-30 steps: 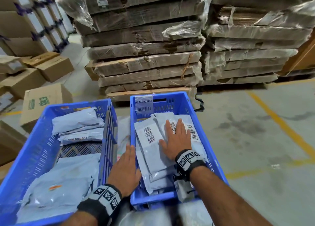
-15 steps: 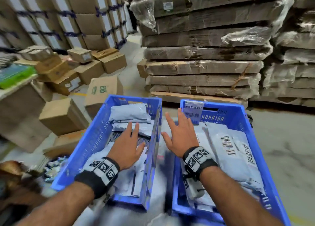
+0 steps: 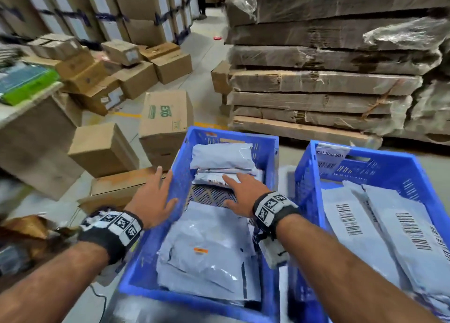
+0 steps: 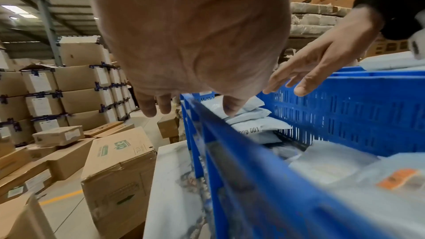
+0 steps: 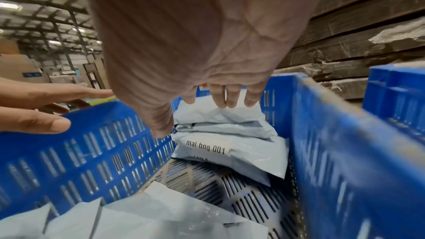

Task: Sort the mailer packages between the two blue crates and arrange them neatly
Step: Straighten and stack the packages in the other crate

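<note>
Two blue crates stand side by side. The left crate (image 3: 233, 134) holds a stack of grey mailers (image 3: 221, 156) at its far end, one of them labelled (image 5: 207, 149), and more mailers (image 3: 207, 249) at its near end. Bare grid floor shows between them. The right crate (image 3: 379, 168) holds barcoded mailers (image 3: 353, 225). My left hand (image 3: 158, 188) is spread open over the left crate's left wall (image 4: 241, 170). My right hand (image 3: 239, 187) is inside the left crate with fingers straight above the far stack (image 5: 230, 115). I cannot tell if it touches.
Wrapped bundles of flat cardboard (image 3: 323, 84) on a pallet rise just behind the crates. Loose cardboard boxes (image 3: 168, 118) crowd the floor to the left, beside a table edge with a green item (image 3: 29, 84). A narrow gap separates the crates.
My right hand left the mailers in the right crate and crossed into the left crate. My left hand moved from between the crates to the left crate's left wall. The view swung left.
</note>
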Motion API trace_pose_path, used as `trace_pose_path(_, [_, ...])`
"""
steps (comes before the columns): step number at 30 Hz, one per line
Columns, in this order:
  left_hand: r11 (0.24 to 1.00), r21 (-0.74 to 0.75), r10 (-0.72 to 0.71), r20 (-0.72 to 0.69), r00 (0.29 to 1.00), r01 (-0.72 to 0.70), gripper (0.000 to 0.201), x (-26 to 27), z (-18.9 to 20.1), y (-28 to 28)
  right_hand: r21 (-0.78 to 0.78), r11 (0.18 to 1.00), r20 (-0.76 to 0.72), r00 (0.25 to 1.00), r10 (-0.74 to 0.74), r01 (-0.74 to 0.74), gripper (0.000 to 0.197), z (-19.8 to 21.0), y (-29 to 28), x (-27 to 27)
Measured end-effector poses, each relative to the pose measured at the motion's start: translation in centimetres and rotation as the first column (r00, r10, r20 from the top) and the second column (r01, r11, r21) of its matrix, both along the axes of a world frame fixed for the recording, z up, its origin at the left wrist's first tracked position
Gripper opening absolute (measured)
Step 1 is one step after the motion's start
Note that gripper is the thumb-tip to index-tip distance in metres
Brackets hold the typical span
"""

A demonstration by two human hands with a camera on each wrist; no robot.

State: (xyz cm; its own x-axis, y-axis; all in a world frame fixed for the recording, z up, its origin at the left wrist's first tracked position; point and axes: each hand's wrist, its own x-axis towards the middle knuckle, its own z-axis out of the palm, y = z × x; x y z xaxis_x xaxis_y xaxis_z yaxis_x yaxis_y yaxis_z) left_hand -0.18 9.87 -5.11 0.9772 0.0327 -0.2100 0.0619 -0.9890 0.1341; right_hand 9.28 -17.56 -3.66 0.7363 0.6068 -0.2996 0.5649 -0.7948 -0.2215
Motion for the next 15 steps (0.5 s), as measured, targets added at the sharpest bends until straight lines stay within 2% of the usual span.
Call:
trace_pose_path(2, [0.998, -0.005, -0.063, -0.044, 0.997, 0.063, 0.087, 0.5, -1.2, 1.6, -0.036, 0.999, -0.045, 0.998, -0.033, 0.031, 0.078, -1.4, 1.8, 0.8])
trace_pose_path(4, [0.995, -0.017, -0.098, -0.029, 0.995, 0.098, 0.089, 0.8, -2.1, 2.6, -0.061, 0.996, -0.070, 0.995, -0.071, 0.067, 0.075, -2.9, 3.3, 1.4])
trace_pose_path(9, [0.993, -0.092, -0.075, 0.011, 0.997, 0.075, 0.079, 1.4, -3.1, 2.6, -0.124, 0.985, -0.116, 0.985, -0.130, 0.116, 0.069, -6.6, 5.8, 3.1])
trace_pose_path(12, [0.978, -0.204, -0.024, 0.081, 0.996, 0.041, 0.074, 0.9, -3.5, 2.1, -0.161, 0.975, -0.066, 0.984, -0.167, 0.155, 0.074, -8.7, 6.7, 4.2])
trace_pose_path(15, [0.956, -0.291, 0.001, 0.156, 0.988, 0.045, 0.071, 0.4, -3.7, 1.7, -0.201, 0.963, 0.054, 0.983, -0.175, 0.182, 0.086, -10.7, 7.2, 6.0])
